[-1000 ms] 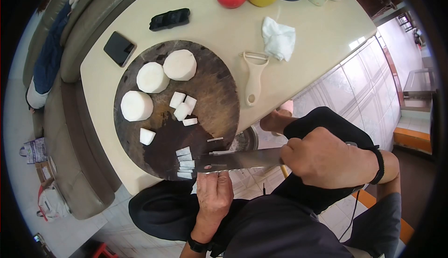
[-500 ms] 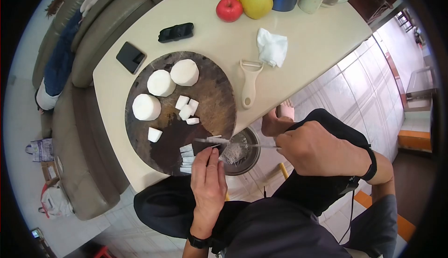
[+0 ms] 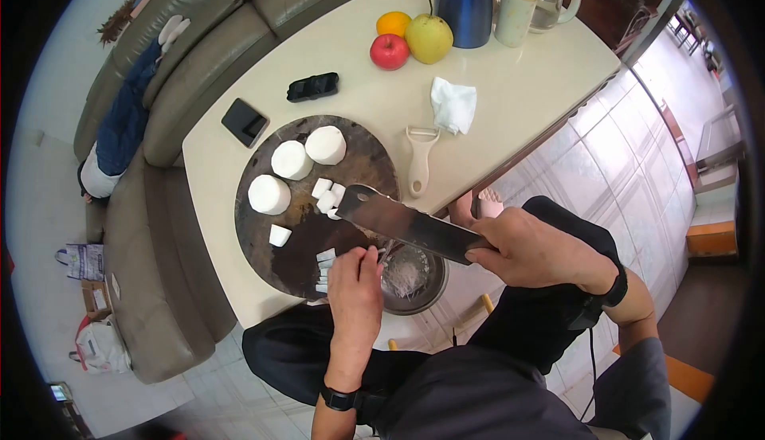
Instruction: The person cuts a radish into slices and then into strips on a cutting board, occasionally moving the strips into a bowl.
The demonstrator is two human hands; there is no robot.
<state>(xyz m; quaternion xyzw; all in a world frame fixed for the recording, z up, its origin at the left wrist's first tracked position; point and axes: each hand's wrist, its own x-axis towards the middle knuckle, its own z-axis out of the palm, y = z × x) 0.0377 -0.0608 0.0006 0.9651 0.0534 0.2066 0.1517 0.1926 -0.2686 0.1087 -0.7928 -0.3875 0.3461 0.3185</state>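
Observation:
My right hand (image 3: 522, 250) grips a kitchen cleaver (image 3: 402, 225) by its handle. The blade lies broadside to me, its tip end over the round wooden chopping board (image 3: 370, 157). At the board's near edge my left hand (image 3: 356, 281) has its fingers pinched together beside a metal bowl (image 3: 437, 285); what they hold is too small to make out. Fine white shreds (image 3: 405, 274) lie in the bowl. Partly behind the left hand are thin white strips (image 3: 323, 265). Three thick white radish rounds (image 3: 292, 160) and several smaller chunks (image 3: 327, 197) sit on the board.
On the table (image 3: 358, 93) are a peeler (image 3: 419, 165), a white cloth (image 3: 454, 105), a phone (image 3: 245, 122) and a black object (image 3: 313, 87). Farther back stand an apple (image 3: 389, 52), an orange (image 3: 393, 23), a pear (image 3: 429, 39) and a blue flask (image 3: 462, 6). A person (image 3: 127, 121) lies on the sofa.
The cleaver has come up from the strips and turned from edge-on to broadside. My left fingers have left the strips and drawn together by the bowl. The whole view has shifted slightly.

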